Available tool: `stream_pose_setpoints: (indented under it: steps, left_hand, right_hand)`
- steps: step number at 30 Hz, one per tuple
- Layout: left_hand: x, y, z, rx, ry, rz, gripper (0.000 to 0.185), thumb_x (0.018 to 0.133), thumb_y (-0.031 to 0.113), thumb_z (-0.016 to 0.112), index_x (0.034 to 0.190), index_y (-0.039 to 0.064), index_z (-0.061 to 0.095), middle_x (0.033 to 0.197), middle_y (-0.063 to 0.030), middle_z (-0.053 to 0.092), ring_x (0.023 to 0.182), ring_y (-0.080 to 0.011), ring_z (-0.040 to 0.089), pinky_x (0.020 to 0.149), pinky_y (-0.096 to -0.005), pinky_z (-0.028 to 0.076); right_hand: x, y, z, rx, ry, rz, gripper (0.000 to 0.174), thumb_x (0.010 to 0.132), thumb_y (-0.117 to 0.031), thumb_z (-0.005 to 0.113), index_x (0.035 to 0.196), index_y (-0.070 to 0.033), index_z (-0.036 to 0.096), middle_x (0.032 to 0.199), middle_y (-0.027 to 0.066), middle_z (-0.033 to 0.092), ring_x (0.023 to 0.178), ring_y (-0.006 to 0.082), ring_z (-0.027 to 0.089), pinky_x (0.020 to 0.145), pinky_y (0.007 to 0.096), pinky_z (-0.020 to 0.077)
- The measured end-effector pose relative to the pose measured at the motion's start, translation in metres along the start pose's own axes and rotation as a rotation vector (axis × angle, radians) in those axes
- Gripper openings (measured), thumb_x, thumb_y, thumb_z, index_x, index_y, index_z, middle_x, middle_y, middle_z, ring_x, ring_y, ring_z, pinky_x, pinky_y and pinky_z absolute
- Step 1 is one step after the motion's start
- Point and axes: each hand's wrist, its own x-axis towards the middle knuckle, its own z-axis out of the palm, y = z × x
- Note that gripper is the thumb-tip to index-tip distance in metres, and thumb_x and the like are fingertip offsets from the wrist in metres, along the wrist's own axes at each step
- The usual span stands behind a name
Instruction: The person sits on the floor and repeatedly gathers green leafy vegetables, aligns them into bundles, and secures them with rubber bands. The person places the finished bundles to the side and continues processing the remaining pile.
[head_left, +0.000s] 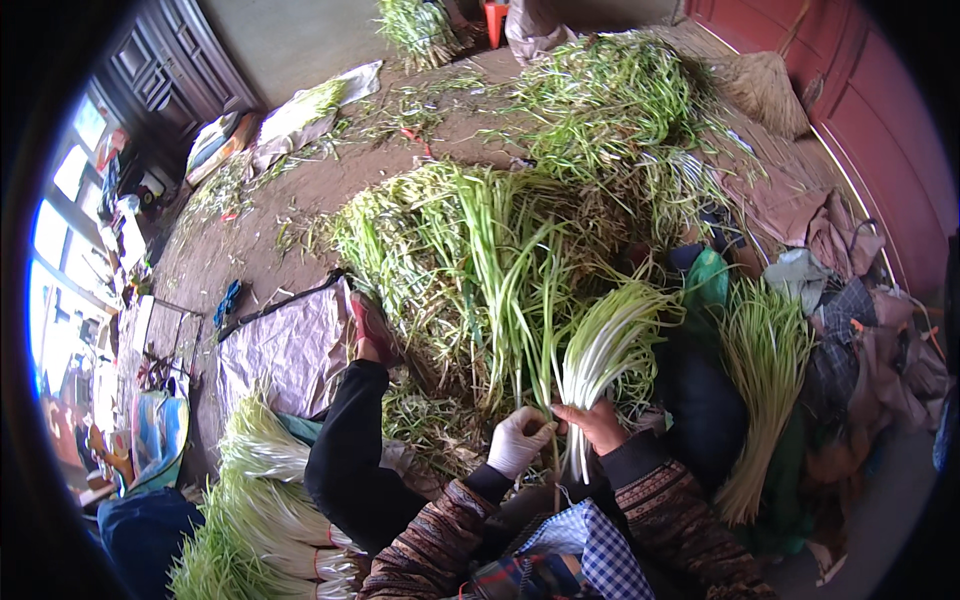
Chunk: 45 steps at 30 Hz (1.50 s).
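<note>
My right hand (600, 427), bare, is closed around a bunch of long green vegetables with white stems (596, 360). The pale stem ends stick out below the fist, and the yellow-green leaves fan up and right. Close beside it, my left hand (517, 442) wears a thin white glove. Its thumb and forefinger pinch a single stalk (546, 367) whose leaves reach upward. Just beyond both hands rises a large heap of untrimmed greens (420, 262), mixed with dry brown leaves.
Tied bundles (277, 510) with red bands lie at lower left. Another loose bunch (765, 390) rests on the right. A second heap (607, 97), a straw broom (765, 94) and a red door (885, 135) stand farther off. A wrinkled plastic sheet (289, 345) lies left of my foot.
</note>
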Motion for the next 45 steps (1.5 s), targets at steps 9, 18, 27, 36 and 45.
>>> stream_pose_setpoints:
  steps: [9, 18, 27, 36, 45]
  left_hand:
    - [-0.019, 0.008, -0.004, -0.12, 0.003, 0.24, 0.015, 0.072, 0.009, 0.066, 0.073, 0.003, 0.052, 0.064, -0.0026, 0.05, 0.057, -0.009, 0.045, 0.054, -0.0233, 0.041]
    - [-0.055, -0.011, -0.05, 0.049, -0.348, -0.009, 0.015, 0.075, 0.013, 0.065, 0.071, 0.005, 0.053, 0.067, -0.0029, 0.057, 0.064, -0.01, 0.054, 0.058, -0.0235, 0.043]
    - [-0.051, -0.01, -0.052, 0.572, -0.295, -0.137, 0.03, 0.077, 0.035, 0.062, 0.096, 0.012, 0.061, 0.083, -0.0111, 0.063, 0.076, -0.0252, 0.062, 0.067, -0.0326, 0.048]
    - [0.019, -0.004, -0.009, -0.325, -0.062, -0.165, 0.018, 0.084, 0.021, 0.059, 0.089, 0.003, 0.056, 0.066, 0.0025, 0.054, 0.051, -0.0032, 0.044, 0.046, -0.0175, 0.036]
    - [0.027, -0.003, -0.043, -0.699, 0.126, -0.195, 0.02, 0.087, 0.023, 0.052, 0.089, 0.004, 0.058, 0.073, -0.0019, 0.059, 0.054, -0.0065, 0.051, 0.049, -0.0187, 0.042]
  right_hand:
    - [0.007, 0.011, -0.007, -0.036, 0.038, 0.12, 0.039, 0.072, -0.021, 0.071, 0.104, -0.004, 0.055, 0.095, 0.0061, 0.06, 0.085, 0.0145, 0.057, 0.081, 0.0298, 0.043]
    - [0.01, -0.023, -0.01, 0.179, 0.32, -0.035, 0.026, 0.075, -0.01, 0.066, 0.095, 0.0, 0.052, 0.078, 0.0066, 0.057, 0.061, 0.0133, 0.056, 0.046, 0.0225, 0.0461]
    - [0.005, -0.021, -0.012, 0.068, 0.238, -0.006, 0.031, 0.073, -0.014, 0.068, 0.096, -0.001, 0.052, 0.081, 0.006, 0.056, 0.066, 0.0117, 0.056, 0.049, 0.0225, 0.0485]
    - [-0.001, 0.017, 0.014, -0.385, -0.069, -0.28, 0.027, 0.072, -0.003, 0.065, 0.098, 0.0, 0.057, 0.089, 0.0037, 0.061, 0.077, 0.0122, 0.055, 0.07, 0.0277, 0.045]
    - [-0.006, 0.017, 0.004, -0.153, -0.158, -0.06, 0.024, 0.073, -0.002, 0.061, 0.097, 0.0, 0.055, 0.074, 0.0019, 0.054, 0.053, 0.0076, 0.051, 0.043, 0.0212, 0.0445]
